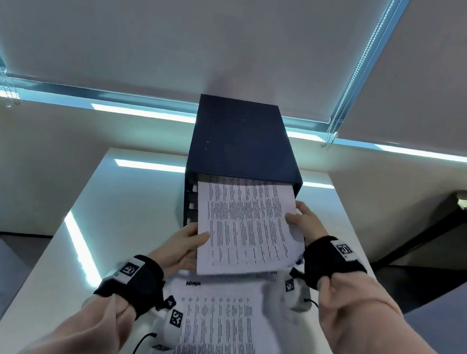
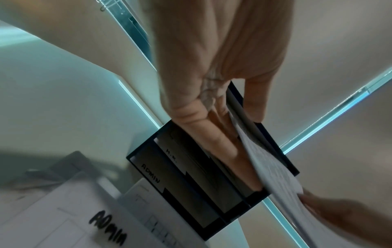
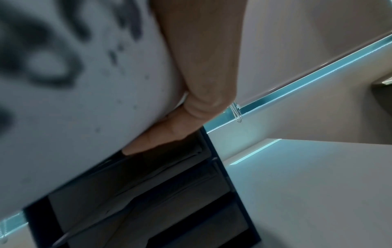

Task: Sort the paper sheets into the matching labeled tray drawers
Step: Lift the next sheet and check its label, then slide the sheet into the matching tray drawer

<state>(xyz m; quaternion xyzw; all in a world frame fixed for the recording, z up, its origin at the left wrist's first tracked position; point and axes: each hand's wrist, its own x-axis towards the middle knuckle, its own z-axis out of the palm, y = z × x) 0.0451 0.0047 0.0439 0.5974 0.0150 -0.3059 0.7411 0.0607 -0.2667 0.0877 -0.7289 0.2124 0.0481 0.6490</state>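
A printed paper sheet (image 1: 244, 225) is held in front of the dark blue drawer cabinet (image 1: 241, 141), its far edge in the top slot. My left hand (image 1: 186, 243) pinches the sheet's near left edge, thumb on top. My right hand (image 1: 302, 220) grips the right edge. In the left wrist view the sheet (image 2: 269, 167) crosses the cabinet front, where drawers labelled ADMIN (image 2: 150, 172) and H.R. (image 2: 170, 155) show. In the right wrist view the sheet's underside (image 3: 84, 100) fills the left, with my fingers (image 3: 169, 132) under it, above the cabinet (image 3: 161, 193).
A stack of printed sheets (image 1: 226, 331) marked ADMIN lies on the white table (image 1: 134, 200) near me. A second white table (image 1: 422, 303) and a dark gap lie to the right. Window blinds hang behind the cabinet.
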